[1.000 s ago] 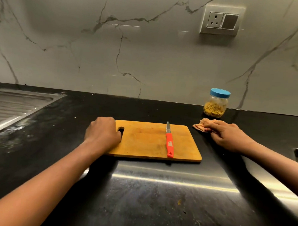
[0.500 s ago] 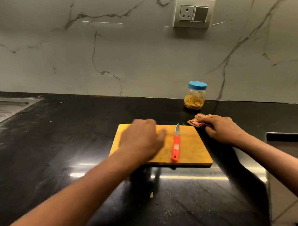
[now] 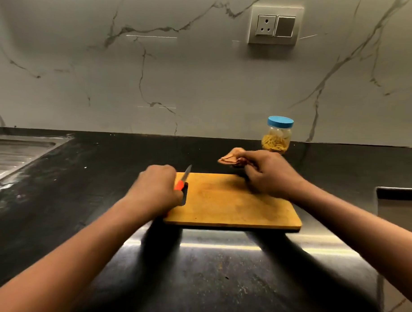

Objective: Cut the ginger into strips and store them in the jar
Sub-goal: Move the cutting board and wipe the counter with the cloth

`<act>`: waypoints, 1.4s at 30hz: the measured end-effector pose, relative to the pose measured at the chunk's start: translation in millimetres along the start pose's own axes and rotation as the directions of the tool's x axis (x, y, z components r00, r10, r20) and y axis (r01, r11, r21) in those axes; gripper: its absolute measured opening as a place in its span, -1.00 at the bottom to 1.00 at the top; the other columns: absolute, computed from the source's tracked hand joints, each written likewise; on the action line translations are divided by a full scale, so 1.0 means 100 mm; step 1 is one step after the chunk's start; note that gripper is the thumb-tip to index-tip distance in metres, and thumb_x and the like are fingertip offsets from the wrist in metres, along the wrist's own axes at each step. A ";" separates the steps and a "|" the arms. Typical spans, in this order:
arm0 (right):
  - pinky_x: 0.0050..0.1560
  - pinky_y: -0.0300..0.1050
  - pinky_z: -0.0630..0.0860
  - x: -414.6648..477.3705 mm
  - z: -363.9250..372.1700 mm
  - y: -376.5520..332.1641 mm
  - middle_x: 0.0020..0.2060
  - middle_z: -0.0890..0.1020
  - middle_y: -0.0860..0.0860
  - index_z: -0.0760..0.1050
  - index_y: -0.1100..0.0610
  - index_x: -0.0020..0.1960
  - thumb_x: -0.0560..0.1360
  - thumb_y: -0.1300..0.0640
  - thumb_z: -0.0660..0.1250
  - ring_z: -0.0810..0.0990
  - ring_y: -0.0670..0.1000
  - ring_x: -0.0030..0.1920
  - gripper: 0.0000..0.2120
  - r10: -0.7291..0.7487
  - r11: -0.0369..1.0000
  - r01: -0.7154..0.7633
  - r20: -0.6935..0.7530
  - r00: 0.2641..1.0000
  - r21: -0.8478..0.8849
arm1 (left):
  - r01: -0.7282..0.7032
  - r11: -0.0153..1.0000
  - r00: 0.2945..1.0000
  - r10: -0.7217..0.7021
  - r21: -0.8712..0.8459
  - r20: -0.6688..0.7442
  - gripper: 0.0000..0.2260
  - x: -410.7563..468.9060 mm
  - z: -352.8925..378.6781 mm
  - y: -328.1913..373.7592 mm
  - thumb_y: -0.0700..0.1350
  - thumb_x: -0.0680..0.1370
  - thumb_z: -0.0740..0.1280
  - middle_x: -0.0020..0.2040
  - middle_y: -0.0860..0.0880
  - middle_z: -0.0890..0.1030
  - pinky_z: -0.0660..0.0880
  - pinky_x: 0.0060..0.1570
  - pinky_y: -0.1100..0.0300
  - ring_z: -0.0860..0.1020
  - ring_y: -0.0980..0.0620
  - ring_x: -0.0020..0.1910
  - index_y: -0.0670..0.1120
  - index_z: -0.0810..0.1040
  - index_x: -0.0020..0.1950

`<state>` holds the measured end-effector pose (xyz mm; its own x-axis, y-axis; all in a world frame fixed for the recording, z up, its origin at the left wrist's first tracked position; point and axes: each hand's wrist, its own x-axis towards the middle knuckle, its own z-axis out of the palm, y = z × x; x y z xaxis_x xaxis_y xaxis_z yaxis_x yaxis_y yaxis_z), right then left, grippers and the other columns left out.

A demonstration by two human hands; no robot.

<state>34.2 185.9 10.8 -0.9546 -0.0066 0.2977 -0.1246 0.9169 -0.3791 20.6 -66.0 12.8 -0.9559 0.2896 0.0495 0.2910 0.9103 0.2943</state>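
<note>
2 hands grip: the left hand (image 3: 156, 189) wraps its fingers round the orange-handled knife (image 3: 185, 177) at the wooden chopping board's (image 3: 233, 203) left end; the right hand (image 3: 269, 174) pinches a crumpled tan cloth (image 3: 230, 156) at its back edge. Swung rightward, the knife could nick that hand. Yellow ginger strips (image 3: 274, 143) lie in the blue-lidded clear jar (image 3: 279, 132) near the black worktop's (image 3: 196, 272) back edge, a steel sink (image 3: 13, 151) at its left edge.

Orange-handled knife (image 3: 182, 181), blue-lidded jar (image 3: 276, 134), black countertop (image 3: 58, 220)
</note>
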 end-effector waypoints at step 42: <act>0.21 -0.55 0.09 -0.63 0.02 -0.20 0.27 0.50 -0.18 0.43 -0.13 0.35 0.50 0.18 0.26 0.33 -0.17 0.24 -0.55 -0.202 0.955 0.187 -0.045 0.978 -0.229 | 0.108 0.922 0.994 -0.105 -0.372 0.029 -0.64 0.07 0.18 -0.16 -0.02 0.43 0.55 -0.02 0.05 0.53 0.59 -0.44 0.26 0.65 0.08 -0.43 0.03 0.64 0.21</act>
<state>96.0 167.5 -2.5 -0.8965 -0.1740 0.4075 -0.2357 0.9660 -0.1060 10.5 -72.9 -8.6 -0.9797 0.2004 -0.0090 0.1498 0.7607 0.6316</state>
